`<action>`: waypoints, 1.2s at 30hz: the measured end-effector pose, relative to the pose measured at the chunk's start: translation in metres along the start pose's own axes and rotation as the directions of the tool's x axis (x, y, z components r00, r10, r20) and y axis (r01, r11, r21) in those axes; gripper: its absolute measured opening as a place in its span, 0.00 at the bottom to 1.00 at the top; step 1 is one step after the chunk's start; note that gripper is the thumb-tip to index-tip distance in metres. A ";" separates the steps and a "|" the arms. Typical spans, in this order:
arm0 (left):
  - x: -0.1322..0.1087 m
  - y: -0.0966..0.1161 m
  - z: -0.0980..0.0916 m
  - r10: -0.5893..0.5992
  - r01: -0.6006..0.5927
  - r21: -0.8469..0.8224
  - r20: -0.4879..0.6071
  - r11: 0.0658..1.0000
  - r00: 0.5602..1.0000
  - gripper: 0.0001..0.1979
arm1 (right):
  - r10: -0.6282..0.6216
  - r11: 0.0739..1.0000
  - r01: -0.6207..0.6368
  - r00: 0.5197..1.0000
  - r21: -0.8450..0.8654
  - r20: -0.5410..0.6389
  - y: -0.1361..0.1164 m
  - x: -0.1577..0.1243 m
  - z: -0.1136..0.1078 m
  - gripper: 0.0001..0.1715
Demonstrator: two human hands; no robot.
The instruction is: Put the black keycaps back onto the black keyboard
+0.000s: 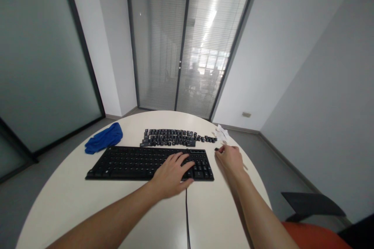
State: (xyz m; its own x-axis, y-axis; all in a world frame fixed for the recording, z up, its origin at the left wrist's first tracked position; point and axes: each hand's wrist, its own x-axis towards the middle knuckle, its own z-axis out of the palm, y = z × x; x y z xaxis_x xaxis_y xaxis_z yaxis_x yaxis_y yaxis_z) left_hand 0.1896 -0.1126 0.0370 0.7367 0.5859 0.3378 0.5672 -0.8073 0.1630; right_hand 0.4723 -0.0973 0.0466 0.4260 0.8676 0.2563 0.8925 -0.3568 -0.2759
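Note:
A black keyboard (128, 162) lies on the white round table (140, 210), with most of its keycaps off on the left and middle part. My left hand (172, 175) rests on its right part, fingers spread over the number pad. To the right of the keyboard, just above the table, my right hand (230, 157) pinches a small black keycap (216, 149) between thumb and fingertips. Loose black keycaps (169, 137) stand in rows behind the keyboard, and a short line of them trails toward my right hand.
A crumpled blue cloth (105, 138) lies at the table's left edge. White crumpled tissue (222, 134) sits at the far right, beyond my right hand. The keyboard's cable (187, 218) runs toward me. A chair with a black armrest (314, 204) stands at the right.

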 end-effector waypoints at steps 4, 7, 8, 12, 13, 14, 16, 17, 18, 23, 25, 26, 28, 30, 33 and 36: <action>0.000 0.000 0.000 0.003 -0.003 -0.001 0.004 1.000 1.000 0.26 | 0.035 0.999 -0.036 0.997 0.010 0.068 -0.005 -0.003 -0.007 0.11; 0.001 0.000 0.001 0.002 -0.002 0.005 0.008 1.000 1.000 0.26 | -0.074 0.974 0.047 0.990 0.222 0.117 -0.004 -0.004 -0.003 0.16; 0.001 0.000 0.001 0.000 0.000 0.006 0.006 1.000 1.000 0.26 | -0.126 0.948 0.081 0.983 0.309 0.131 -0.004 -0.004 -0.001 0.16; 0.001 0.000 0.001 0.002 -0.002 0.003 -0.002 1.000 1.000 0.26 | -0.196 0.810 0.027 0.954 0.586 0.226 -0.008 -0.007 0.004 0.13; 0.001 0.000 0.001 0.006 -0.006 0.001 -0.005 1.000 1.000 0.26 | -0.188 0.776 -0.025 0.945 0.630 0.269 -0.010 -0.008 0.004 0.12; 0.001 0.000 0.001 0.009 -0.009 -0.002 -0.011 1.000 1.000 0.26 | -0.184 0.744 -0.078 0.931 0.664 0.316 -0.011 -0.009 0.002 0.12; 0.001 0.000 0.001 0.012 -0.013 -0.007 -0.024 1.000 1.000 0.26 | -0.206 0.699 -0.152 0.893 0.699 0.400 -0.013 -0.012 -0.004 0.12; 0.001 0.000 0.001 0.012 -0.013 -0.009 -0.029 1.000 1.000 0.26 | -0.225 0.689 -0.168 0.875 0.705 0.429 -0.014 -0.014 -0.007 0.12; 0.001 0.000 0.002 0.012 -0.012 -0.009 -0.032 1.000 0.999 0.26 | -0.248 0.687 -0.177 0.855 0.705 0.456 -0.014 -0.015 -0.011 0.12; 0.000 -0.001 0.002 0.018 -0.019 -0.009 -0.031 1.000 0.999 0.26 | -0.263 0.718 -0.204 0.806 0.666 0.530 -0.013 -0.019 -0.020 0.10; 0.001 -0.001 0.003 0.015 -0.015 -0.006 -0.031 1.000 0.999 0.26 | -0.262 0.726 -0.209 0.797 0.656 0.545 -0.013 -0.020 -0.020 0.09; 0.001 0.000 0.002 0.013 -0.013 -0.005 -0.030 1.000 0.999 0.26 | -0.263 0.728 -0.211 0.792 0.652 0.550 -0.014 -0.020 -0.020 0.09; 0.001 0.000 0.002 0.011 -0.011 -0.004 -0.028 1.000 1.000 0.26 | -0.265 0.729 -0.218 0.784 0.649 0.561 -0.014 -0.020 -0.019 0.09; 0.001 0.001 0.001 0.011 -0.011 -0.005 -0.026 1.000 1.000 0.26 | -0.266 0.727 -0.223 0.780 0.649 0.566 -0.015 -0.020 -0.019 0.09; 0.001 0.001 0.000 0.010 -0.010 -0.003 -0.016 1.000 1.000 0.26 | -0.270 0.727 -0.216 0.782 0.651 0.562 -0.014 -0.020 -0.019 0.11; 0.001 0.001 -0.001 0.005 -0.005 -0.002 -0.011 1.000 1.000 0.26 | -0.288 0.729 -0.194 0.783 0.657 0.551 -0.014 -0.019 -0.017 0.13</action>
State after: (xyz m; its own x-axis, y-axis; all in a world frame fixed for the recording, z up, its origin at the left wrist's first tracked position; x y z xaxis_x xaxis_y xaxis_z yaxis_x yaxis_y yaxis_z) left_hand 0.1909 -0.1131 0.0383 0.7354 0.5812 0.3484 0.5629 -0.8102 0.1633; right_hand 0.4546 -0.1149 0.0614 -0.0050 0.9731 -0.2304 0.4706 -0.2010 -0.8591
